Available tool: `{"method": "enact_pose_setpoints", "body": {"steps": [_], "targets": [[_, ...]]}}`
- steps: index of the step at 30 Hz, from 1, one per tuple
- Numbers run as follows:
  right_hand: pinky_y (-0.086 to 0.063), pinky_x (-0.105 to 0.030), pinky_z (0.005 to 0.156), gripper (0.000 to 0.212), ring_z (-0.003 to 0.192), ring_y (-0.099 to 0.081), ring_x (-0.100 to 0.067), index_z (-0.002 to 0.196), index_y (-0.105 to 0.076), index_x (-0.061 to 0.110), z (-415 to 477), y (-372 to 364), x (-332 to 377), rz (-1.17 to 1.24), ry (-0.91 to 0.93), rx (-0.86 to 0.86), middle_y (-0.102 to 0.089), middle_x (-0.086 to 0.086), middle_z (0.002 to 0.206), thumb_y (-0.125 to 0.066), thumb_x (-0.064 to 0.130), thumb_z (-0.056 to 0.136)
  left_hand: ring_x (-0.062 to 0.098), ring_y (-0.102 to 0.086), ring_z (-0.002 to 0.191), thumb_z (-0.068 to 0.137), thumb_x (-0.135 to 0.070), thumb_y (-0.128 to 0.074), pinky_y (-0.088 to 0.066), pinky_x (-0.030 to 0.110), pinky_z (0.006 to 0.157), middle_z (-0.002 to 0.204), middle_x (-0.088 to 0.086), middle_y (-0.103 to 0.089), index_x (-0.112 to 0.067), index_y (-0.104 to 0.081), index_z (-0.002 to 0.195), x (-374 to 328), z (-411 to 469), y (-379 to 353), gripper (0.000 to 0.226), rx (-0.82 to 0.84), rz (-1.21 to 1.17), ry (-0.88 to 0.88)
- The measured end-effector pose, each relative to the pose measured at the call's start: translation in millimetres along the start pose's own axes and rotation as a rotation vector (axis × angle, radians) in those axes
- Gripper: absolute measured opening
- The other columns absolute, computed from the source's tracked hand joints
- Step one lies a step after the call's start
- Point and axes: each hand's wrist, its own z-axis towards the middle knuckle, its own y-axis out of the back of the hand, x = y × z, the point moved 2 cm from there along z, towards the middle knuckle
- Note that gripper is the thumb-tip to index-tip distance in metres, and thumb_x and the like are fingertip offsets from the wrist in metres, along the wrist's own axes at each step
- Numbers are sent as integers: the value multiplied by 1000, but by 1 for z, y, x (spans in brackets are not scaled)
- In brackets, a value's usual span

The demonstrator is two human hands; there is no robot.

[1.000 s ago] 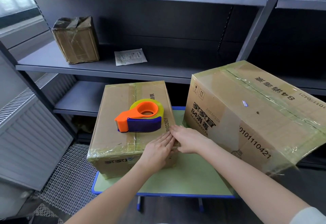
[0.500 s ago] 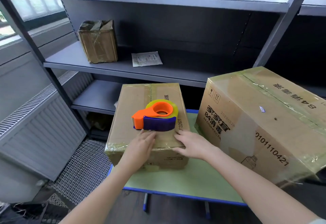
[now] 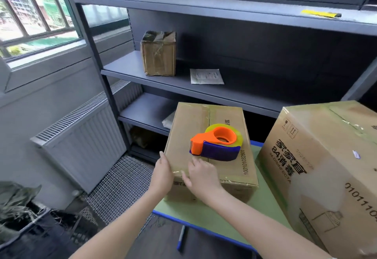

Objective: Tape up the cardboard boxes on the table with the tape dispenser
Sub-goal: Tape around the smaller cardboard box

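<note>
A small taped cardboard box [image 3: 195,120] sits on the green table [image 3: 206,216]. An orange and blue tape dispenser [image 3: 216,143] with a yellowish tape roll lies on its top. My left hand [image 3: 163,174] lies flat against the box's near left corner. My right hand [image 3: 201,176] presses with straight fingers on the box's near top edge, just in front of the dispenser. A large taped cardboard box [image 3: 318,169] with black print stands on the table at the right.
A grey metal shelf rack [image 3: 244,87] stands behind the table, holding a small taped box [image 3: 159,54], a paper packet [image 3: 206,76] and a yellow knife [image 3: 320,13]. A radiator [image 3: 81,142] and window are on the left; wire mesh covers the floor.
Both hands slid left along the small box's near edge; the left hand now sits at the left corner. The view swung left. The dispenser stayed on the box.
</note>
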Motion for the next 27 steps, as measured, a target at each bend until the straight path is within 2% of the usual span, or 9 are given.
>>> {"method": "enact_pose_setpoints", "body": {"steps": [3,6,9,10,12,14,16,24,27], "targets": [[-53,-31,62,35,86,-67,-28,89,-71,2,2,2,8,61,-93,8,-69,-12,98,-47,27,85,26,-47,120,96,-6,-37,-43,32,97,143,16,-36,-2,5,149,-10,-25,-11,67,19,-40,22],[-40,-22,37,21,49,-61,-22,56,-64,12,-5,4,6,59,-106,-11,-61,-2,58,-68,31,65,18,-41,129,96,-9,-41,-34,21,99,150,0,-27,-9,-5,150,-31,-70,-33,65,42,-201,-51],[-26,-17,34,39,39,-54,-18,46,-58,15,-19,11,-3,1,-131,-55,-54,1,46,-89,39,45,20,-51,119,95,-18,-41,-40,28,90,134,-5,-47,-17,-30,141,-39,-103,-48,47,63,-269,-59],[-32,-19,36,39,48,-59,-18,53,-62,14,-25,15,-6,-36,-144,-48,-58,-2,53,-88,43,49,24,-53,114,95,-19,-39,-42,33,88,124,-1,-55,-17,-41,128,-37,-105,-47,33,42,-259,-29],[-49,-30,66,46,100,-61,-23,100,-65,6,-33,16,-7,-32,-154,30,-65,-12,105,-67,48,80,29,-54,109,94,-13,-37,-43,40,88,113,6,-59,-13,-48,112,-28,-93,-40,21,-13,-208,-3],[-41,-36,96,59,138,-31,-21,136,-38,6,-37,6,-11,-43,-165,114,-35,-11,148,-45,47,94,29,-51,112,93,-6,-37,-40,40,93,118,10,-56,-6,-49,116,-23,-69,-31,26,-76,-169,-50],[-37,-37,101,61,144,-19,-19,144,-26,8,-39,8,-9,-27,-171,149,-21,-8,156,-42,42,96,28,-48,116,95,-4,-36,-37,33,95,123,12,-52,0,-48,121,-26,-43,-20,29,-103,-120,-139],[-42,-39,93,57,142,-22,-20,143,-31,5,-42,0,-10,-90,-138,137,-26,-10,153,-42,35,96,29,-43,123,96,-7,-35,-33,30,97,138,12,-43,0,-43,130,-63,44,-19,35,-48,161,-375],[-52,-28,74,68,127,-49,-11,129,-57,11,-54,-6,-16,-71,-98,27,-53,-5,137,-66,52,76,32,-44,119,97,-12,-33,-33,37,99,132,15,-46,-1,-44,124,-71,77,-23,31,4,287,-376]]}}
